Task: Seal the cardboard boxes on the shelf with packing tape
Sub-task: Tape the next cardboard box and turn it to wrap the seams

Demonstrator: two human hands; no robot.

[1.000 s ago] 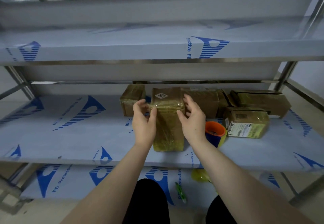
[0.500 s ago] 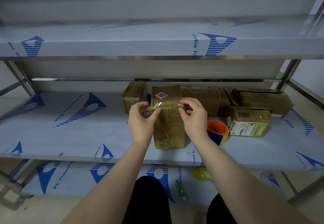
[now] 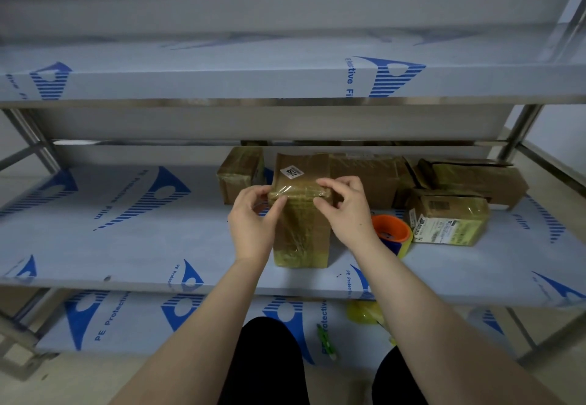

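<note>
A tall brown cardboard box (image 3: pixel 301 233) wrapped in yellowish tape stands upright on the middle shelf (image 3: pixel 126 246), with a white label on its top. My left hand (image 3: pixel 253 223) pinches the box's upper left front edge. My right hand (image 3: pixel 345 211) pinches the upper right front edge, fingertips on the shiny tape across the top front edge. An orange-cored tape roll (image 3: pixel 391 233) lies on the shelf just right of my right wrist.
Several taped boxes sit behind and to the right: a small box (image 3: pixel 241 173), a wide box (image 3: pixel 367 176), a long box (image 3: pixel 475 179) and a labelled box (image 3: pixel 450 220). A green cutter (image 3: pixel 326 341) and a yellow roll (image 3: pixel 364 312) lie on the lower shelf.
Both hands went from lying against the box's sides to pinching its top front edge with curled fingers. The box stayed in place.
</note>
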